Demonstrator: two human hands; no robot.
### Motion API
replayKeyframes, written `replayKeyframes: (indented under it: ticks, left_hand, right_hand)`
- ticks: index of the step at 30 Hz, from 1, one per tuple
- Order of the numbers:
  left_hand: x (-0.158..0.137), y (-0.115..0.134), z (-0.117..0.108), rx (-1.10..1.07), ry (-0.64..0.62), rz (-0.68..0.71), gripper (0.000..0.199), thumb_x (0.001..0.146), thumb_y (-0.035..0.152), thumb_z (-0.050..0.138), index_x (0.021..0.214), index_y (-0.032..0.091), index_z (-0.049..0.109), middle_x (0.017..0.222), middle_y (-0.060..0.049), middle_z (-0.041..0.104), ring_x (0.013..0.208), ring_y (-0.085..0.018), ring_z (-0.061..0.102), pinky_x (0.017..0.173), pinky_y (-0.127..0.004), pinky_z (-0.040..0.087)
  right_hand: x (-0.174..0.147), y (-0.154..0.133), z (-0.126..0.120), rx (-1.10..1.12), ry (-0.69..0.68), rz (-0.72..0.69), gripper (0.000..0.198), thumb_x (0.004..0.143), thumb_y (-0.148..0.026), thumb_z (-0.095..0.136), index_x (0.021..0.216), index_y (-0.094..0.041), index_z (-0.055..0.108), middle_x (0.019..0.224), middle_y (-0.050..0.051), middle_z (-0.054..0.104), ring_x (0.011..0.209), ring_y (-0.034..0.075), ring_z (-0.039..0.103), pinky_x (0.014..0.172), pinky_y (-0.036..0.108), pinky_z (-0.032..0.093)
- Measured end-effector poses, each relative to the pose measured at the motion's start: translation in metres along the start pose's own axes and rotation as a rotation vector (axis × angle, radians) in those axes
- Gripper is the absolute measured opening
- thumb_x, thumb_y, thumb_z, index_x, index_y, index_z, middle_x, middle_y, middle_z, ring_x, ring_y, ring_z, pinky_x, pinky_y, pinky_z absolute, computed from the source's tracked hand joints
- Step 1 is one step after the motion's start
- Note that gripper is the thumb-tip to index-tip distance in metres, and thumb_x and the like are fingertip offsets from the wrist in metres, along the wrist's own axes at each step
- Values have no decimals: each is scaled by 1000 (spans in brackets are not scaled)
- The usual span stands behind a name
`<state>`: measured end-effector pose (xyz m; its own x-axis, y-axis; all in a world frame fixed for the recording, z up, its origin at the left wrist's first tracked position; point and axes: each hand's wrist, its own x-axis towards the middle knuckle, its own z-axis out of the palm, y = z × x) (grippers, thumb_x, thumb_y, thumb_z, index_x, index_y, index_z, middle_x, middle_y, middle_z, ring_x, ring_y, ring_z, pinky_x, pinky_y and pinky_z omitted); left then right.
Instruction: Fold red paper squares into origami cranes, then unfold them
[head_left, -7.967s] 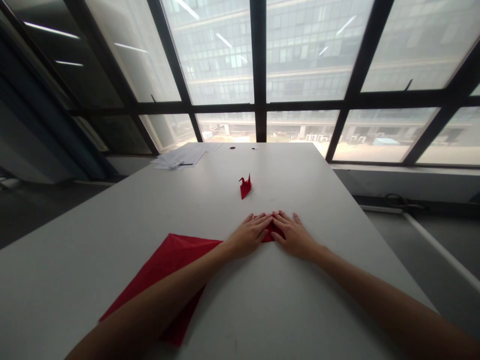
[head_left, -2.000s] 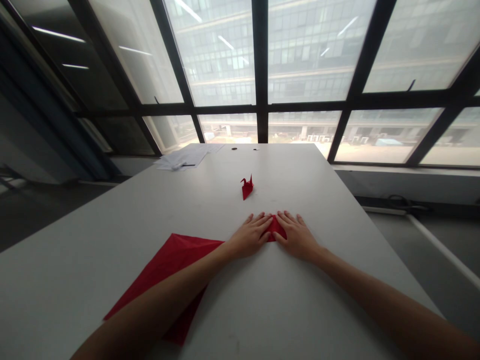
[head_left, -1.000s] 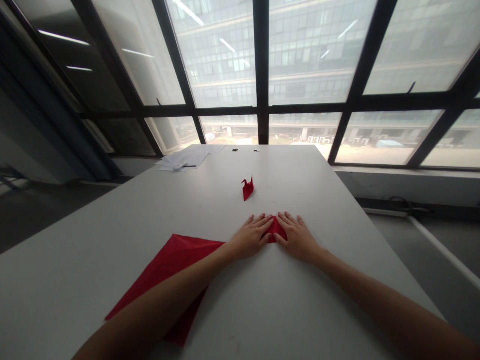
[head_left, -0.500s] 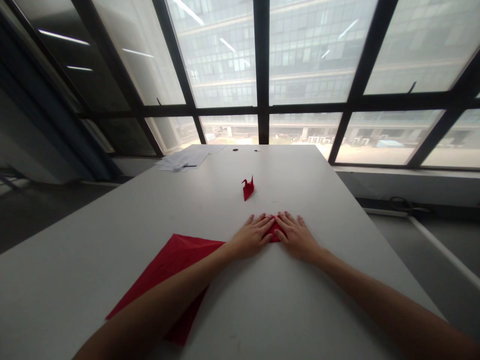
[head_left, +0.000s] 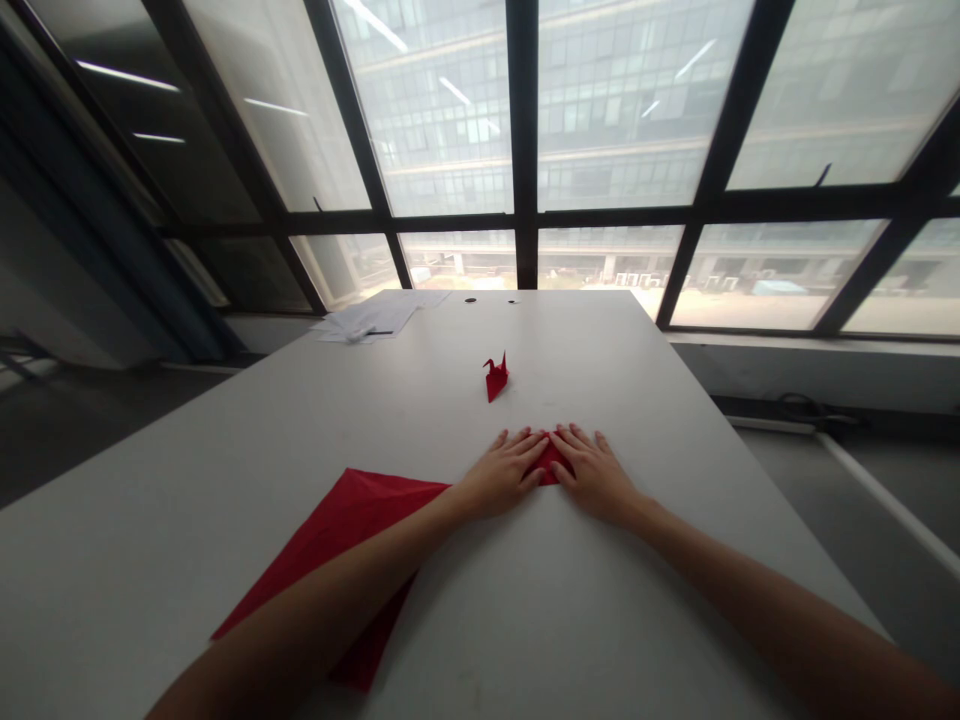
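A small piece of folded red paper [head_left: 550,462] lies flat on the white table [head_left: 637,620]. My left hand [head_left: 506,475] rests on its left side, fingers stretched out and pressing down. On its right side lies my right hand [head_left: 596,475], also flat with fingers spread. Only the middle of the paper shows between the hands; its outer parts are hidden under them. Beyond the hands stands a red origami crane [head_left: 496,379]. A larger sheet of red paper [head_left: 322,545] lies at the left, partly covered by my left forearm.
Loose white papers [head_left: 367,318] lie at the table's far left corner, with a dark thin item on them. Two small dark spots sit near the far edge. Large windows with black frames [head_left: 527,150] rise behind the table. A blue curtain [head_left: 112,200] hangs at the left.
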<state>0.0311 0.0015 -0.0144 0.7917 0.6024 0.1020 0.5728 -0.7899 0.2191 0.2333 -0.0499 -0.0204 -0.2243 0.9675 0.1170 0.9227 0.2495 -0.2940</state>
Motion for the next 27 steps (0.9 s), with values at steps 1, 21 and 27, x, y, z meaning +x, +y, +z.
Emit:
replayKeyframes:
  ticks: [1,21,27]
  left_hand:
    - [0,0,0,-1,1,-1,58,103,51,24,157,29,19,161,-3,27,150,-23,20,122,-45,11]
    - [0,0,0,22,-35,26,62,102,57,21,158,31,10,163,-2,19,152,-24,11,122,-47,6]
    - [0,0,0,26,-21,21,62,102,58,21,157,31,13,162,-2,23,151,-24,15,121,-46,8]
  right_hand:
    - [0,0,0,1,3,-2,57,98,-36,38,153,-19,33,160,10,29,150,26,19,119,52,10]
    - [-1,2,1,9,21,-7,56,98,-35,37,152,-20,34,159,9,31,149,26,20,119,53,9]
    - [-1,2,2,-1,15,-3,56,99,-36,37,152,-20,34,160,9,29,149,26,19,119,52,9]
